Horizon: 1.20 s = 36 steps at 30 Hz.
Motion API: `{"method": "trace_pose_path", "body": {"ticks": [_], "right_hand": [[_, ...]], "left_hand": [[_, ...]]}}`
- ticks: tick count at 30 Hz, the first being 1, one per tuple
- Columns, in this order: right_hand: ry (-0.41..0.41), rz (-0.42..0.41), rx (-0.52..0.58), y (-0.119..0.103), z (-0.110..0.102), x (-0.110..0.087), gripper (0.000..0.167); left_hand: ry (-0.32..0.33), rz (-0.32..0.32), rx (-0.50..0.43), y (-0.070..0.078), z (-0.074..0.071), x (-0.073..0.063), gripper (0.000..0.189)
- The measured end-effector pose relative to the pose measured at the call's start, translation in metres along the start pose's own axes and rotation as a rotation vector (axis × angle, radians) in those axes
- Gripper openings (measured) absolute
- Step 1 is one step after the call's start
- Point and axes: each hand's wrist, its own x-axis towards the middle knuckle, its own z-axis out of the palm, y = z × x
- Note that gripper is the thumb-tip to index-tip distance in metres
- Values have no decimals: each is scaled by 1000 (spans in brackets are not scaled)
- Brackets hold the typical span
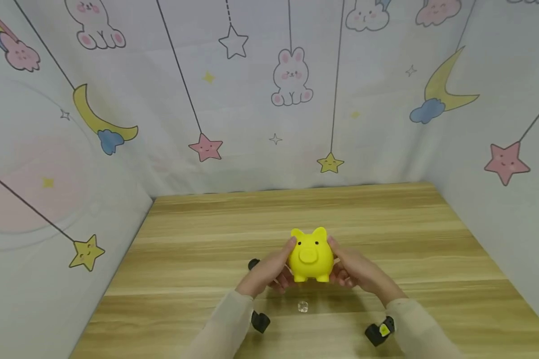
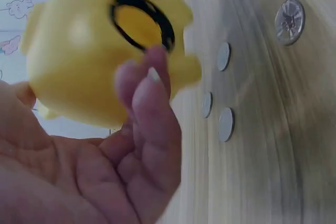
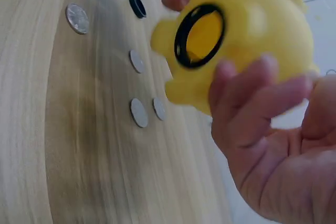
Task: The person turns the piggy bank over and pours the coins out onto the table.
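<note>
Between both hands a yellow piggy bank (image 1: 311, 255) is held above the wooden table, its snout facing me in the head view. My left hand (image 1: 271, 269) grips one side with the thumb near an ear. On the opposite side, my right hand (image 1: 357, 269) grips it the same way. The wrist views show the pig's underside, where a black-rimmed hole (image 3: 185, 51) stands uncovered. Below lie three silvery coins (image 2: 224, 124) and a clear faceted round piece (image 1: 303, 306). A black ring-shaped cap (image 3: 137, 6) lies near them. In the head view the coins are hidden.
The wood-grain table (image 1: 197, 219) is bordered at the back and sides by a patterned cloth (image 1: 251, 164). Black wrist devices sit at the left sleeve (image 1: 229, 324) and the right sleeve (image 1: 422, 329).
</note>
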Motion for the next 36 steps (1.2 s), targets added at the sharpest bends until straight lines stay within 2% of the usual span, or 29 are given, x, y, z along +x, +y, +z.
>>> {"method": "trace_pose_path", "body": {"ticks": [2, 6, 9, 12, 16, 19, 22, 25, 29, 34, 36], "right_hand": [[-57, -40, 34, 0, -4, 0, 78], [-141, -120, 103, -2, -9, 0, 70], [-153, -143, 151, -3, -9, 0, 73], [-114, -133, 154, -3, -7, 0, 79], [-69, -128, 133, -1, -4, 1, 80], [-73, -134, 130, -1, -3, 2, 78], [-73, -148, 139, 0, -2, 2, 76], [-48, -209, 134, 1, -4, 3, 75], [-6, -343, 106, 2, -7, 5, 75], [-9, -481, 87, 1, -10, 2, 78], [-20, -513, 79, 0, -11, 1, 79]], "left_hand": [[-24, 42, -40, -2, -4, 2, 80], [-86, 108, -192, -6, -13, 3, 69], [-153, 128, -302, -7, -18, 2, 67], [-187, 124, -356, -6, -19, 2, 63], [-119, 91, -296, -4, -14, 4, 71], [-55, 68, -243, -4, -11, 6, 79], [-34, 89, -242, -4, -11, 8, 76], [-32, 171, -271, -4, -12, 9, 70], [-41, 304, -288, -6, -16, 10, 72], [-49, 422, -250, -7, -19, 9, 76], [-49, 454, -230, -6, -21, 8, 76]]}}
